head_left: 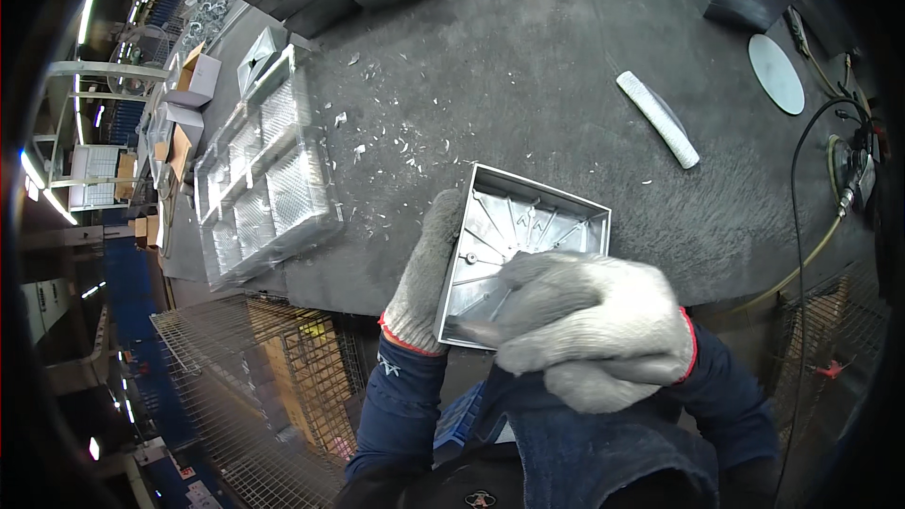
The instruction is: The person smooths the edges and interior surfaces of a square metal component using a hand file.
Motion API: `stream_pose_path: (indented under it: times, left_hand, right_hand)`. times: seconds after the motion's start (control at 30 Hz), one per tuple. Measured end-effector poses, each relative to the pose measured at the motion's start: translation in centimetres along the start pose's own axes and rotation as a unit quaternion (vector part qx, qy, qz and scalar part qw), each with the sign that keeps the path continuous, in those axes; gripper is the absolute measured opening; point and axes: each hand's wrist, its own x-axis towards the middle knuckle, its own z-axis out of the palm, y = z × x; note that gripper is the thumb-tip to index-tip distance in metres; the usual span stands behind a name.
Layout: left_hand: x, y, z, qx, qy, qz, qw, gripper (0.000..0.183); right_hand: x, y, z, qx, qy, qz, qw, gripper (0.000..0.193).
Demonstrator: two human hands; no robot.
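A shallow, rectangular cast-metal box (490, 217), silvery with ribs fanning out across its inside, is tilted up at the table's near edge, its open side facing me. My left hand (429, 259), in a grey knit glove with a red cuff, is closed on its left wall; the fingers behind are hidden. Across the box's near right part lies my right hand (599, 320), gloved alike and somewhat blurred. Its fingers are curled, and a dark, narrow tip by the near wall could be a fingertip or a tool. What they grip, if anything, is hidden.
On the dark table (528, 66) lie a white ribbed roll (657, 120), a pale oval disc (776, 74) and scattered white shavings (412, 162). A clear divided plastic tray (269, 170) sits left. Hoses and a cable (799, 217) hang right. Wire mesh carts (255, 386) stand below.
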Motion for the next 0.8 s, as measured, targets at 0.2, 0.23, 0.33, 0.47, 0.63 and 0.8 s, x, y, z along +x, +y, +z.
stream_pose_path:
  times: [0.2,0.23,0.33,0.47,0.63,0.8]
  left_hand:
    - [-0.1,-0.2,-1.3,0.132,-0.082,0.011,0.988,0.066]
    - [-0.2,-0.2,-1.3,-0.009,-0.073,0.02,0.997,0.065]
    - [-0.7,0.1,-0.6,-0.028,0.063,-0.01,0.998,0.067]
    - [0.1,0.4,0.4,-0.157,-0.034,-0.052,0.986,0.067]
    - [-0.6,0.1,2.2,0.113,0.087,-0.004,0.99,0.065]
    - [-0.4,-0.2,2.1,0.193,0.093,0.016,0.977,0.066]
  right_hand:
    - [-1.7,1.3,0.3,0.201,0.073,0.127,0.968,0.08]
    - [-1.8,1.4,0.4,0.175,0.071,0.157,0.969,0.078]
    - [-1.8,0.7,-0.5,0.067,-0.018,0.084,0.994,0.063]
    - [-1.1,-0.5,-1.6,0.063,-0.068,0.116,0.989,0.05]
    - [-0.7,-0.3,-1.1,0.033,-0.062,0.101,0.992,0.047]
    - [-1.4,-0.9,-0.2,0.049,0.033,0.206,0.977,0.046]
